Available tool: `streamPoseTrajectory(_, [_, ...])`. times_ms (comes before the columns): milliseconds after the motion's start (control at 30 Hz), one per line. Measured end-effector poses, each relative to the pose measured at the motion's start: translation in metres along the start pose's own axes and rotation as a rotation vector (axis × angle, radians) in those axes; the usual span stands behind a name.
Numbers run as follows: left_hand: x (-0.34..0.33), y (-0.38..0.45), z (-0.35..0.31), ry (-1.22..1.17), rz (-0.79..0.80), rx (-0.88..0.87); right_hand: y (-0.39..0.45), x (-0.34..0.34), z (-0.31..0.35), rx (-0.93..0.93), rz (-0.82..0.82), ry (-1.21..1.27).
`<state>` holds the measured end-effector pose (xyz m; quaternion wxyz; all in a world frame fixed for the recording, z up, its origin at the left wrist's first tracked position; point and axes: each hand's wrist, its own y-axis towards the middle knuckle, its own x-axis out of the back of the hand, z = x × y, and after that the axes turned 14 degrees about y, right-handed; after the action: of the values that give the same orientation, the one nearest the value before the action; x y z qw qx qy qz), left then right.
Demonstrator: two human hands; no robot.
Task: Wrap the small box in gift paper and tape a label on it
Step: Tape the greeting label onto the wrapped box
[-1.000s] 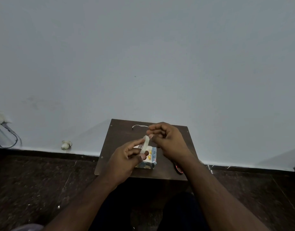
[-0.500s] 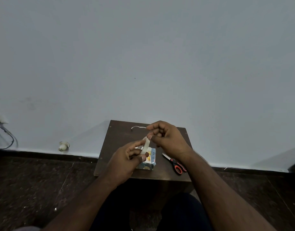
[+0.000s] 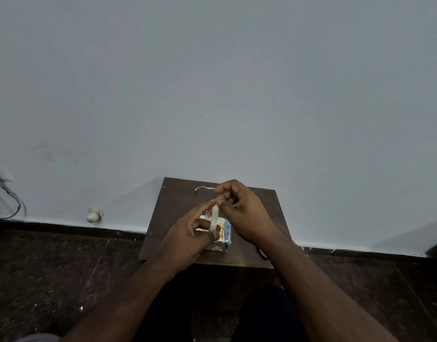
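The left hand [image 3: 188, 236] pinches the lower end of a pale tape strip [image 3: 214, 218], its index finger stretched out. Just under and beyond it, the small box [image 3: 223, 236], already in patterned paper, sits on the counter [image 3: 178, 201]. The right hand [image 3: 242, 213] pinches the strip's upper end. This looks like the taping step; next, the strip needs pressing down flat without twisting.

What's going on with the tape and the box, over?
Both hands pinch the tape, left hand low, right hand high. Box wrapped, on the table beneath. Scissors mostly hidden under the right wrist.
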<state>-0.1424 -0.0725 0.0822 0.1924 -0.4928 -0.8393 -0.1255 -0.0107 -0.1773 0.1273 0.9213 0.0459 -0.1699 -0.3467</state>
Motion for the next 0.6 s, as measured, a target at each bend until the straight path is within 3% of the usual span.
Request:
streamPoseTrajectory(400, [0.004, 0.006, 0.002, -0.094, -0.236, -0.005, -0.006, -0.008, 0.004, 0.033, 0.010, -0.039])
streamPoseTrajectory(600, [0.010, 0.009, 0.004, -0.119, -0.255, 0.064, -0.007, -0.011, -0.004, 0.050, -0.009, 0.021])
